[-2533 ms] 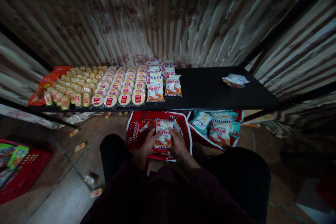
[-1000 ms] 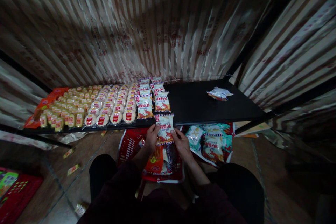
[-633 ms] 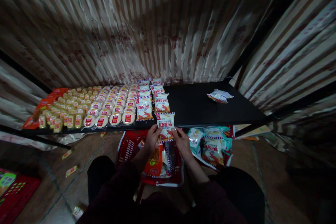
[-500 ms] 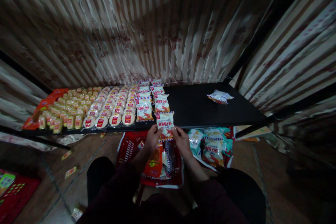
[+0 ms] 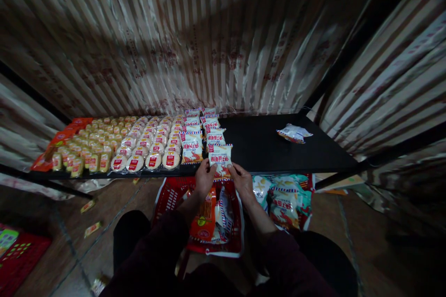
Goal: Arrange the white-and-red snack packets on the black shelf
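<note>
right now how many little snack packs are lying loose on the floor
4 floor packs: one just below the shelf front, two on the tiles further left, one at the picture's bottom edge. Others may be hidden behind the person.

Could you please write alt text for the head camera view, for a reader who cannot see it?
The left hand and right hand hold a snack packet at the front edge of a black shelf, ending a column of matching packets. Rows of small wrapped cakes fill its left half; a red basket sits below.
</note>
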Tool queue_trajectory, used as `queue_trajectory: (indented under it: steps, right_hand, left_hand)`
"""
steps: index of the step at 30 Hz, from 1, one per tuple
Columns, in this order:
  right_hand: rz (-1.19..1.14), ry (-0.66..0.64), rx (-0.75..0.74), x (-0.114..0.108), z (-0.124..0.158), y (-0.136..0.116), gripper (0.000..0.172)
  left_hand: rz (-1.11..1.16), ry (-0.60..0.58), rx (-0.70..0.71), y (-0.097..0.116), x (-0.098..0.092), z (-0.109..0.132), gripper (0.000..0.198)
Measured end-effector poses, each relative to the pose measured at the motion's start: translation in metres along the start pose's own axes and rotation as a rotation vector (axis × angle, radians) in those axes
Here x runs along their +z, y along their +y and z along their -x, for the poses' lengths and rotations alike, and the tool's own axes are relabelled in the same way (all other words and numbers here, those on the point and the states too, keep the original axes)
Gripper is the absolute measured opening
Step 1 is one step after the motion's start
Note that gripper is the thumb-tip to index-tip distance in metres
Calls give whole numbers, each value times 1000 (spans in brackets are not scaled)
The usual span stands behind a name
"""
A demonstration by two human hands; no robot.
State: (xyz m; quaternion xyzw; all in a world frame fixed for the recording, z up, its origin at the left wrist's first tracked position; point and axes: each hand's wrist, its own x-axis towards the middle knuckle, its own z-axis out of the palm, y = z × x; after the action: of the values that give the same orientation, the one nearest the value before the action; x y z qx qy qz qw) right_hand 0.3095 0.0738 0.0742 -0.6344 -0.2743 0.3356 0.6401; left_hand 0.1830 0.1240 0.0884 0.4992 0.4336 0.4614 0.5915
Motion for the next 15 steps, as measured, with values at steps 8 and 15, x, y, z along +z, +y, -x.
queue_trajectory:
  steps: [8,15]
  right_hand:
    - [176,-8,-199,2,-23,-2,41]
    - [257,1,-277,5,-30,-7,44]
  left_hand:
    - [-348,57,37,10,1,-3,42]
    - [-635,40,233,14,2,9,44]
